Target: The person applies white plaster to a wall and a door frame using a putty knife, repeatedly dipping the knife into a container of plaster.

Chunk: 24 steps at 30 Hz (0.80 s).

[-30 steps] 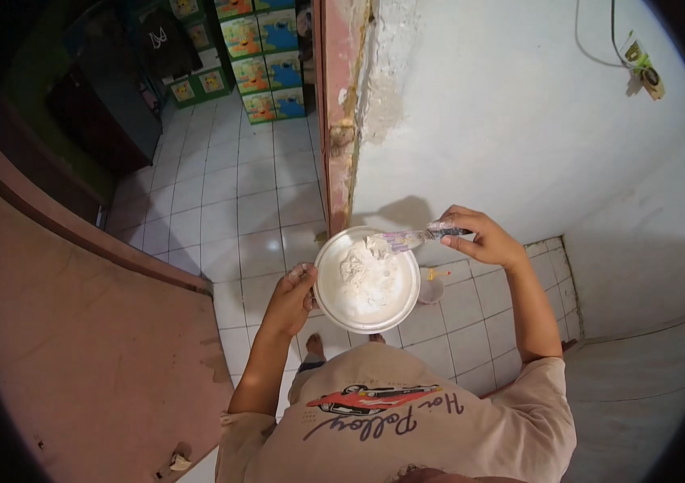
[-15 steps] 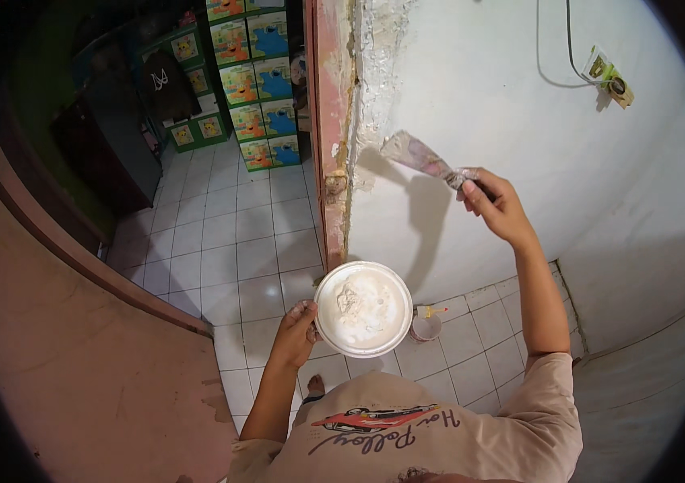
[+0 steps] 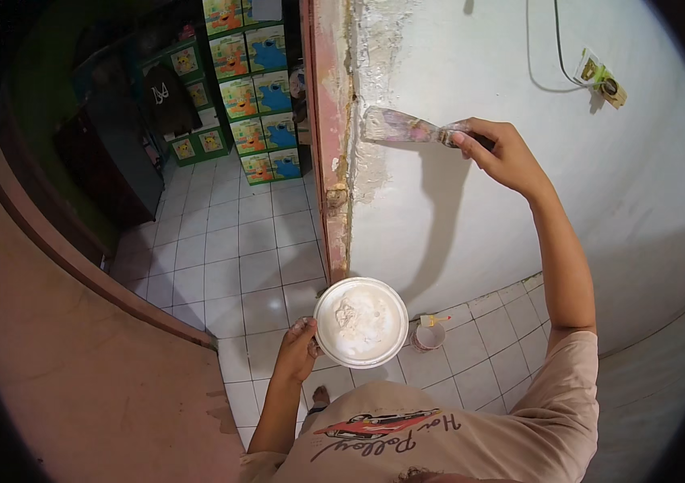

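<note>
My left hand [image 3: 297, 348] grips the rim of a round white shallow container [image 3: 383, 322] of white paste [image 3: 346, 314] at waist height. My right hand [image 3: 499, 150] is wrapped round the dark handle of a stained putty knife [image 3: 397, 125]. The blade's tip is against the rough plastered strip [image 3: 375, 173] of white wall beside the pink, chipped door frame [image 3: 333, 233]. A small pail [image 3: 428, 338] with a yellow-handled brush [image 3: 433, 320] resting on it stands on the tiled floor beneath.
A doorway opens at the left to a tiled room [image 3: 238, 237] with stacked printed boxes [image 3: 250, 117] and a dark cabinet [image 3: 125, 169]. A pink panel [image 3: 101, 346] fills the lower left. A cable and outlet [image 3: 604, 80] are on the upper right wall.
My right hand has lifted the knife from the container up and forward to the wall strip. My left hand still holds the container, which now appears slightly lower in view.
</note>
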### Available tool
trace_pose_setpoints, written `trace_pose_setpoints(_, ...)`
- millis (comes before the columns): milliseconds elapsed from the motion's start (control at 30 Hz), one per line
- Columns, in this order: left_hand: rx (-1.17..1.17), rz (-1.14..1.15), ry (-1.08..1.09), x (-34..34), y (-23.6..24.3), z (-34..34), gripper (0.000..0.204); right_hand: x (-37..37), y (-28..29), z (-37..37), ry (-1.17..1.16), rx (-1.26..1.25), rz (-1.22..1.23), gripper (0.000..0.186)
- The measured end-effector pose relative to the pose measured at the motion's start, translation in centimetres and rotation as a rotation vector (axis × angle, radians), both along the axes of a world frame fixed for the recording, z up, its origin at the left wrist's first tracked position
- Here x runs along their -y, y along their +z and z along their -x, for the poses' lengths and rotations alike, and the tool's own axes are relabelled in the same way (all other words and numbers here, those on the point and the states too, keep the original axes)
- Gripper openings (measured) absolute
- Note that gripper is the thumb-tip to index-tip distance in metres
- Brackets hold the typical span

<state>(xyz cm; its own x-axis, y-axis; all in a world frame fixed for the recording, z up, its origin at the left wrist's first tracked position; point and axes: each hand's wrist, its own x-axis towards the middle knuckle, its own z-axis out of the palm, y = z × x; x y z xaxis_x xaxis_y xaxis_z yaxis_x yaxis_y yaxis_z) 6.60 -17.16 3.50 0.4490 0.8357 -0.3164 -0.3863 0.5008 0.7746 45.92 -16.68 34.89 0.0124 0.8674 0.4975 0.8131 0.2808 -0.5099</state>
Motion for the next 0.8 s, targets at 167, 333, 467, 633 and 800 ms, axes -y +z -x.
trace_pose_setpoints(167,0.005,-0.037,-0.028,0.1,0.0,0.5,0.013,0.1,1.3,-0.3,-0.025,0.090,-0.018,0.031)
trace_pose_setpoints(333,-0.032,0.018,0.044,0.4,1.1,-0.4,0.015,0.7,1.8,-1.3,-0.033,0.076,-0.025,0.029)
trace_pose_setpoints(467,-0.012,-0.041,-0.012,0.1,-0.1,0.4,0.013,0.2,1.6,0.8,0.022,0.161,-0.062,0.026)
trace_pose_setpoints(633,-0.012,-0.010,0.002,0.2,0.2,0.3,0.012,-0.1,0.9,-0.1,-0.025,0.322,-0.300,0.024)
trace_pose_setpoints(800,-0.071,0.079,0.109,0.8,1.3,-0.7,0.011,1.3,2.7,-0.3,-0.017,0.160,-0.255,0.023)
